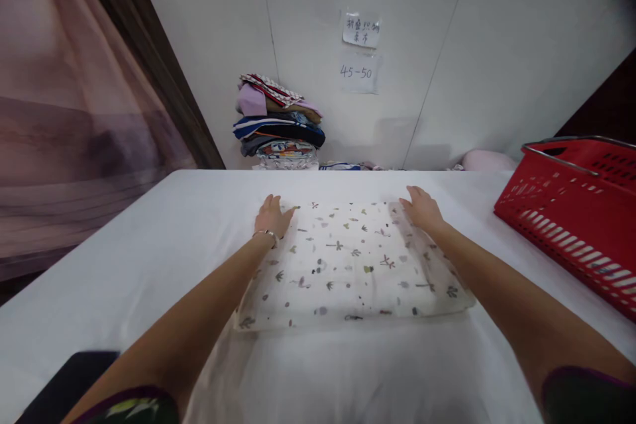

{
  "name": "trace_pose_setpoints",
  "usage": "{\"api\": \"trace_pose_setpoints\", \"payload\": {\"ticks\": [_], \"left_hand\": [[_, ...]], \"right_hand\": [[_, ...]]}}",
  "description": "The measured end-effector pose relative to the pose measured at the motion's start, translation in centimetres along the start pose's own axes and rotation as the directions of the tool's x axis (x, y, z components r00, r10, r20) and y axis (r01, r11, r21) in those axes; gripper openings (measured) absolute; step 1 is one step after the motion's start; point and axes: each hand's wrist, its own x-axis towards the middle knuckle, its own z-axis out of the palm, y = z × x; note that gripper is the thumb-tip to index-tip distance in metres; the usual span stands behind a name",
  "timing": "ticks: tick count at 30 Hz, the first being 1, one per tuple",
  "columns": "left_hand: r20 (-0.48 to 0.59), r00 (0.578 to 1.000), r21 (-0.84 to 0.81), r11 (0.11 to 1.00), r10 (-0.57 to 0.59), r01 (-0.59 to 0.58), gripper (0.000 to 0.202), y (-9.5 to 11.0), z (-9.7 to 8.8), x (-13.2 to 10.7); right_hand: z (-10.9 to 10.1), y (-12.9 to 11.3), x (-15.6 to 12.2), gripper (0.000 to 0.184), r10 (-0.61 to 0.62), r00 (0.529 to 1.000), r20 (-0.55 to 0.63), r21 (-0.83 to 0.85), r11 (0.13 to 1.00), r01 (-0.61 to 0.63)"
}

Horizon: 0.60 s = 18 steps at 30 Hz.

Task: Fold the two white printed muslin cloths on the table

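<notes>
A folded white cloth with small printed plants (pixel 350 265) lies flat on the white table (pixel 149 258). My left hand (pixel 272 216) rests at its far left corner, fingers stretched flat, a bracelet on the wrist. At the far right corner lies my right hand (pixel 422 207), palm down on the cloth's edge with the fingers spread. Neither hand grips anything; both press or touch the cloth.
A red plastic basket (pixel 571 218) with a metal handle stands at the table's right edge. A stack of folded clothes (pixel 278 126) sits against the back wall beyond the table. Two paper notes (pixel 360 53) hang on the wall. A curtain (pixel 59 112) hangs at left.
</notes>
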Motion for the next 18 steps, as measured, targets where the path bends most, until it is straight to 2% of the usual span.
{"api": "trace_pose_setpoints", "payload": {"ticks": [3, 4, 6, 8, 10, 14, 16, 18], "left_hand": [[0.061, 0.973, 0.128, 0.965, 0.223, -0.229, 0.062, -1.6, 0.4, -4.4], [0.097, 0.961, 0.153, 0.950, 0.259, -0.272, 0.063, -2.3, 0.7, -5.9], [0.154, 0.948, 0.154, 0.941, 0.279, -0.302, 0.065, -3.4, 1.5, -8.3], [0.170, 0.949, 0.136, 0.948, 0.265, -0.289, 0.067, -4.0, 2.1, -9.4], [0.164, 0.954, 0.111, 0.956, 0.252, -0.272, 0.068, -4.1, 2.4, -9.5], [0.169, 0.958, -0.013, 0.972, 0.232, -0.233, 0.063, -3.9, 1.4, -8.8], [0.130, 0.977, -0.107, 0.982, 0.170, -0.157, 0.057, -4.3, 0.4, -9.1], [0.082, 0.995, -0.189, 0.981, 0.057, -0.041, 0.053, -5.2, -0.9, -10.2]], "right_hand": [[-0.8, -0.7, -4.2, 0.055, -0.219, 0.976, 0.013, 0.048, 0.975, 0.218], [-0.6, -0.6, -5.7, 0.058, -0.248, 0.967, 0.057, 0.040, 0.968, 0.246], [0.2, -0.1, -8.3, 0.062, -0.209, 0.961, 0.183, -0.002, 0.977, 0.213], [1.3, 0.5, -9.6, 0.064, -0.152, 0.954, 0.258, -0.040, 0.985, 0.168], [2.0, 0.9, -9.7, 0.064, -0.135, 0.954, 0.268, -0.053, 0.987, 0.155], [1.2, 1.2, -9.1, 0.059, -0.128, 0.955, 0.269, 0.022, 0.992, 0.127], [0.3, 2.2, -9.8, 0.058, -0.092, 0.976, 0.199, 0.075, 0.994, 0.079], [-0.3, 4.0, -11.2, 0.059, -0.016, 0.995, 0.099, 0.119, 0.993, 0.004]]}}
